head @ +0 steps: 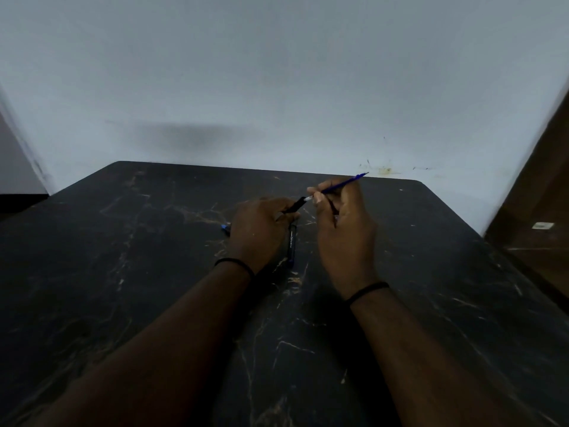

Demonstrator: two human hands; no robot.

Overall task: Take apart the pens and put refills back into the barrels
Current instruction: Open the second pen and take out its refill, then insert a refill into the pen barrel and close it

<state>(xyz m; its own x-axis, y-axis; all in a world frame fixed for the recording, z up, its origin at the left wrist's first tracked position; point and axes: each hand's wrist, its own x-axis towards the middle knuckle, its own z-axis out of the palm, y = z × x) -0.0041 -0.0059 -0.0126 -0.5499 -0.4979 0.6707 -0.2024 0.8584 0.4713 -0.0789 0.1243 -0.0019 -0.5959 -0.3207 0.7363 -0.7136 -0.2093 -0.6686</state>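
Note:
My left hand (260,224) grips a black pen barrel (295,206) that points up and to the right. My right hand (341,223) pinches a thin blue refill (343,183). The refill's white end sits at the barrel's mouth and its tip points to the far right. A small dark part also shows between my right fingers, too small to tell. On the table between my hands lies another dark pen (292,245) with white lettering. A blue-tipped piece (225,227) peeks out left of my left hand.
The dark marble-patterned table (123,272) runs to a pale wall at the back. A brown wooden panel (542,211) stands at the right edge. Both wrists wear black bands.

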